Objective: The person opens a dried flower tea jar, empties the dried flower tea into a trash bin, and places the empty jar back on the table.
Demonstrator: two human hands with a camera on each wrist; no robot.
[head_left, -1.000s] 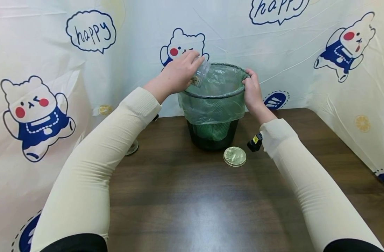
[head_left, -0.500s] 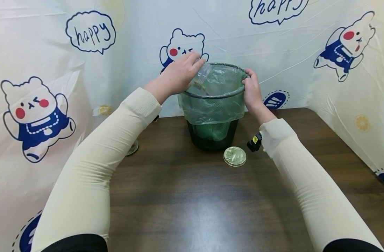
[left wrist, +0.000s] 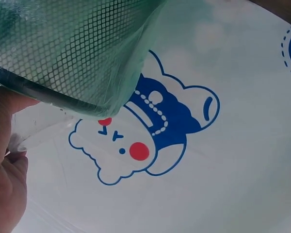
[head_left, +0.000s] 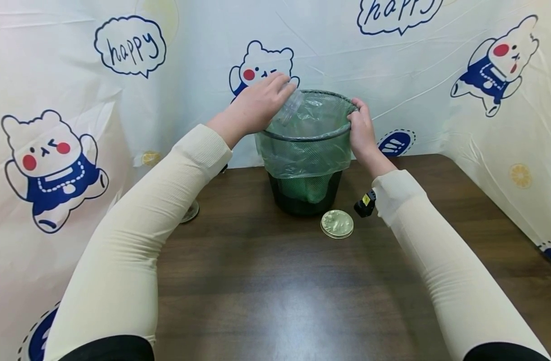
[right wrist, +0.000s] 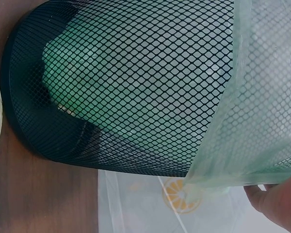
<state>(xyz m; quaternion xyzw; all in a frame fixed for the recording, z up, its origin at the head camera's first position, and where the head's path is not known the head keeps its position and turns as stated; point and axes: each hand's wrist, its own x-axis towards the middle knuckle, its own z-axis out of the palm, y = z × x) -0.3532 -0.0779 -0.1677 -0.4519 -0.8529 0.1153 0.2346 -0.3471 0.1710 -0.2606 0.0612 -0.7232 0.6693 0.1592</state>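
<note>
My left hand (head_left: pixel 259 104) grips a clear plastic jar (head_left: pixel 290 106), tipped mouth-down over the left rim of a black mesh wastebasket (head_left: pixel 304 198). No contents show in the jar. A thin green bag (head_left: pixel 307 159) lines the basket and folds down over its outside. On the far right of the rim, my right hand (head_left: pixel 363 128) holds the edge with fingers and thumb. The left wrist view shows the thumb and fingers around the clear jar (left wrist: pixel 41 127) beside the rim. In the right wrist view, fingertips (right wrist: pixel 256 196) hold the bag's folded edge, and the green liner bulges inside the mesh.
A round silvery lid (head_left: pixel 337 223) lies on the brown table (head_left: pixel 266 281) in front of the basket. Another round shiny piece (head_left: pixel 191 212) is partly hidden by the left sleeve. A black wrist camera (head_left: pixel 366 204) hangs by the right cuff. Printed cloth (head_left: pixel 203 45) surrounds the table's back and sides.
The small brownish bits seen in the jar, then falling from its mouth, have gone down into the lined basket. The jar tilts slightly further; the right hand stays put.
</note>
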